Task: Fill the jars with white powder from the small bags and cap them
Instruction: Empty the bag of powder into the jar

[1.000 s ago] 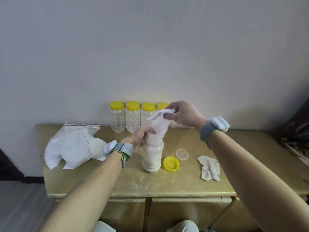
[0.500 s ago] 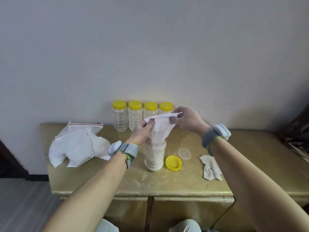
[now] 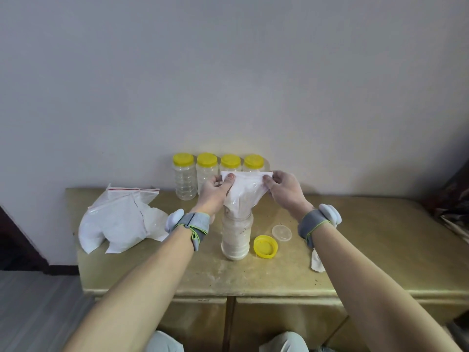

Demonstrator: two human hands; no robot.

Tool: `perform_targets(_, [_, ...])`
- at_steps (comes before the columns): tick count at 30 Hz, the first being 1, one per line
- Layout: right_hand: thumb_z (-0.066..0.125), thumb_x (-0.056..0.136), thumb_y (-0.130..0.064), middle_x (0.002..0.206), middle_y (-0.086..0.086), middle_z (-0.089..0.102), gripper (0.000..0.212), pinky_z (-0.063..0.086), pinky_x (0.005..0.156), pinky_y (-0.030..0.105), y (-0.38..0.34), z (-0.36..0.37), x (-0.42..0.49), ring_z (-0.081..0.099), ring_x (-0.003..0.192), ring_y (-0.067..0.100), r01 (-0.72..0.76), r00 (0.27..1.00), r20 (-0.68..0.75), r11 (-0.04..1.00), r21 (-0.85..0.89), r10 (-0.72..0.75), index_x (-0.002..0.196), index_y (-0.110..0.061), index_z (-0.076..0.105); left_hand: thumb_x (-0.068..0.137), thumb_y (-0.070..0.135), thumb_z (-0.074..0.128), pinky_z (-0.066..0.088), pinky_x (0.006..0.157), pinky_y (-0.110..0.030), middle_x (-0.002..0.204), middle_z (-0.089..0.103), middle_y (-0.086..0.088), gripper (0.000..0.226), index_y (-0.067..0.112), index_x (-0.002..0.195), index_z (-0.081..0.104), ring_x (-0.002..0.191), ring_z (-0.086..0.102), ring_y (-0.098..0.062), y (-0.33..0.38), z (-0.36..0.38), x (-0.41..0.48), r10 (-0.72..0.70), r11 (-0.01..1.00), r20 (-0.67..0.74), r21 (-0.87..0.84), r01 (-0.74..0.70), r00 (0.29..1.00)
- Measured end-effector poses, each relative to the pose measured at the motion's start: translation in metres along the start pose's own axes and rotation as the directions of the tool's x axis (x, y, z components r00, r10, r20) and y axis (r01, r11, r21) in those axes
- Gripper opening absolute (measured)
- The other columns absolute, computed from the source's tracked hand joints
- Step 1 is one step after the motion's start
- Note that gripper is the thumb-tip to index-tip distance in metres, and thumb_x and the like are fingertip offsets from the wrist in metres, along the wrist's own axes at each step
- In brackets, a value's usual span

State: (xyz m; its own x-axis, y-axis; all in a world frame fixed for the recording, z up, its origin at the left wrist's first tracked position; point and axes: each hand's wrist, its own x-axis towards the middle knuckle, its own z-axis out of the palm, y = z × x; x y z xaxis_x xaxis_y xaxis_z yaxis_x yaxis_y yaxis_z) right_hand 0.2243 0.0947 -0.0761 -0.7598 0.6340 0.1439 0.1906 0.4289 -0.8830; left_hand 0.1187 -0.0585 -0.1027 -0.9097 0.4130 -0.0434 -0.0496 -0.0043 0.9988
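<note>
I had the small bag upside down over the open jar, its mouth tucked into the jar's neck, and the jar stood near the middle of the table, closer to the front edge than the back. My left hand pinched the bag's upturned bottom seam at its left corner, thumb on the near face, and my right hand pinched the right corner the same way, so the seam was stretched flat between them. White powder filled the jar most of the way up, and more sat in the bag above the neck. The yellow lid lay just right of the jar, open side up, with a clear inner disc just behind it. 4 capped jars stood in a row along the back edge, against the wall, partly hidden by the bag. A large zip bag of powder lay toward the left edge, and a crumpled cloth showed beneath my right forearm.
</note>
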Motion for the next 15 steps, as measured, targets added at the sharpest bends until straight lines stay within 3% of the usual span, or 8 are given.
perform_targets(3, [0.055, 0.098, -0.027, 0.099, 0.002, 0.072, 0.014, 0.055, 0.092, 0.048, 0.000, 0.003, 0.001, 0.067, 0.092, 0.022, 0.003, 1.000, -0.016, 0.999, 0.035, -0.003, 0.104, -0.018, 0.065, 0.093, 0.033, 0.071, 0.053, 0.069, -0.026, 0.098, 0.070, 0.001, 0.028, 0.016, 0.114, 0.064, 0.078, 0.064, -0.011, 0.001, -0.003, 0.002, -0.016, 0.998, 0.011, -0.067, 0.016, 1.000])
perform_targets(5, [0.056, 0.098, -0.025, 0.102, 0.001, 0.072, 0.013, 0.054, 0.093, 0.050, -0.002, 0.004, 0.000, 0.069, 0.096, 0.024, 0.018, 0.999, -0.027, 0.996, 0.091, -0.016, 0.108, -0.021, 0.062, 0.094, 0.024, 0.070, 0.051, 0.062, -0.024, 0.094, 0.070, 0.002, 0.016, 0.019, 0.107, 0.063, 0.074, 0.063, -0.010, 0.003, -0.006, 0.002, -0.023, 0.991, 0.024, -0.129, 0.026, 0.999])
perform_targets(11, [0.054, 0.101, -0.018, 0.081, 0.000, 0.069, 0.008, 0.060, 0.078, 0.051, -0.019, 0.007, -0.009, 0.068, 0.068, 0.016, 0.070, 0.997, -0.025, 0.979, 0.192, -0.066, 0.104, -0.017, 0.061, 0.098, 0.014, 0.064, 0.053, 0.067, -0.033, 0.095, 0.069, -0.002, 0.006, 0.020, 0.098, 0.061, 0.079, 0.064, -0.021, 0.014, -0.014, -0.001, -0.072, 0.968, 0.049, -0.238, 0.082, 0.996])
perform_targets(15, [0.057, 0.099, -0.018, 0.076, -0.001, 0.071, 0.012, 0.059, 0.075, 0.044, -0.021, 0.008, -0.010, 0.068, 0.061, 0.014, 0.059, 0.998, 0.030, 0.992, 0.108, -0.063, 0.109, -0.012, 0.061, 0.101, 0.012, 0.058, 0.054, 0.067, -0.038, 0.090, 0.066, -0.007, 0.007, 0.018, 0.097, 0.058, 0.073, 0.062, -0.024, 0.012, -0.019, -0.008, -0.116, 0.988, 0.057, -0.097, 0.122, 0.992])
